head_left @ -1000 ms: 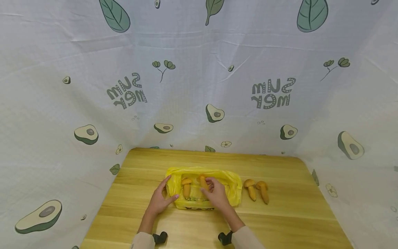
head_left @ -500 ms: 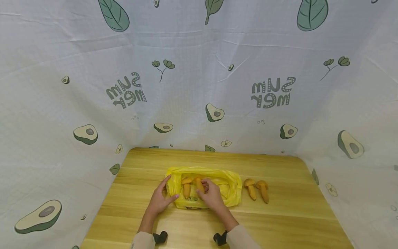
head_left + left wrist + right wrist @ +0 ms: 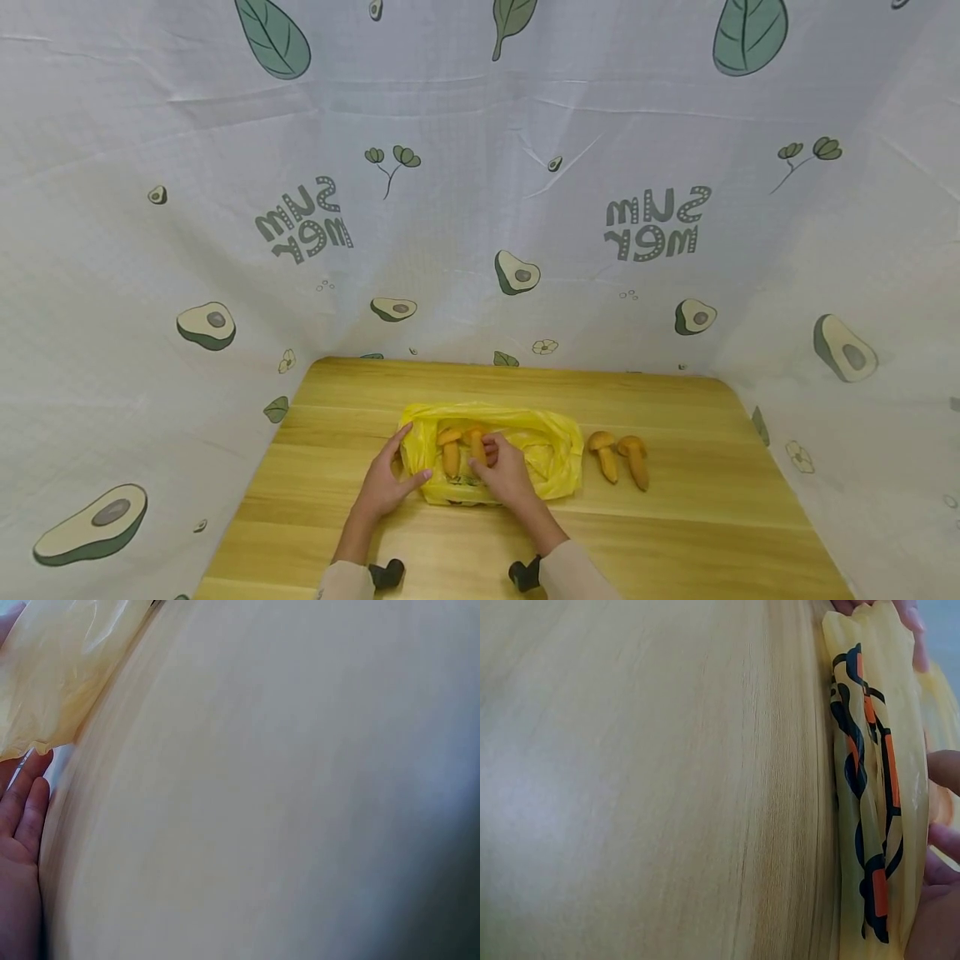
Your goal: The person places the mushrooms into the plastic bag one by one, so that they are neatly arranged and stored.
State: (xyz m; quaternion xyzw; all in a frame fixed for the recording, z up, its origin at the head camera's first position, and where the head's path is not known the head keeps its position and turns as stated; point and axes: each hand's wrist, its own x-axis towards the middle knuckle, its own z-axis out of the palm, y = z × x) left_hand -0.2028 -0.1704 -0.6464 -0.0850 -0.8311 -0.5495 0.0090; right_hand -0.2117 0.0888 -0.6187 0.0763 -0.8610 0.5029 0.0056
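A yellow plastic bag (image 3: pixel 562 471) lies on the table with its mouth spread wide. My right hand (image 3: pixel 512 477) reaches into it and pinches the stem of an orange-brown mushroom (image 3: pixel 477 447). Close to its left, a second mushroom (image 3: pixel 450 455) lies in the bag, cap away from me. At the bag's left end my left hand (image 3: pixel 384 485) rests with thumb and fingers spread along the edge. In the left wrist view its straight fingers (image 3: pixel 34 814) reach to the bag's edge. The right wrist view shows the bag's printed front side (image 3: pixel 911 727), which partly hides my right hand.
Two more mushrooms, a left one (image 3: pixel 604 455) and a right one (image 3: pixel 635 463), lie side by side on the wooden table (image 3: pixel 690 533), just right of the bag. A white curtain (image 3: pixel 450 208) printed with avocados and leaves surrounds the table's back and sides.
My right hand has moved left inside the bag with its mushroom, bringing it nearer the other one there. The left hand stays in place.
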